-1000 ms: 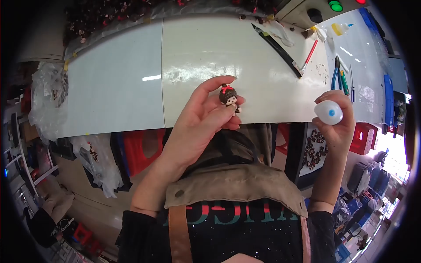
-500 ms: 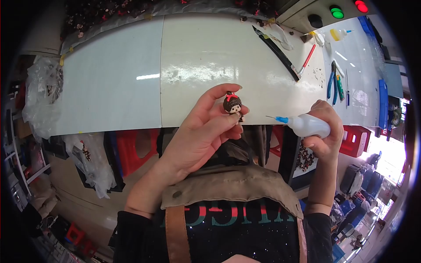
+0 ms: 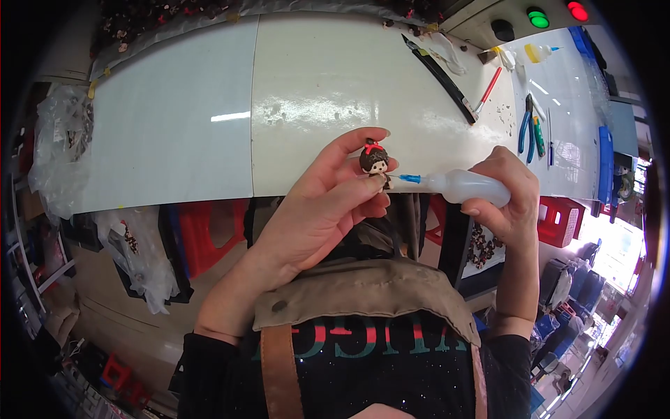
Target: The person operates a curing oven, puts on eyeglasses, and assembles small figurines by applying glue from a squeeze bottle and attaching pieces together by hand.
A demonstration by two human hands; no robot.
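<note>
Between the thumb and fingers of my left hand point(image 3: 335, 188) is a small doll figurine point(image 3: 375, 160) with brown hair and a red bow, held upright near the table's front edge. My right hand point(image 3: 513, 192) is wrapped round a translucent white squeeze bottle point(image 3: 467, 187), tipped on its side. Its blue needle tip point(image 3: 410, 179) points left, and the thin needle reaches the figurine's body just below the head. Whether the needle touches the surface I cannot tell. My left thumb hides part of the figurine's lower body.
On the table point(image 3: 181, 140) lie a black cutter knife point(image 3: 440, 80), a red-handled brush point(image 3: 490, 87), blue pliers point(image 3: 525, 126) and a green-handled tool point(image 3: 538, 136). A yellow-banded bottle point(image 3: 539, 53) lies farther back. Many small dark pieces point(image 3: 167, 21) are heaped along the back edge.
My right hand has brought the squeeze bottle left, so its needle now meets the figurine's side. My left hand still holds the figurine almost in place.
</note>
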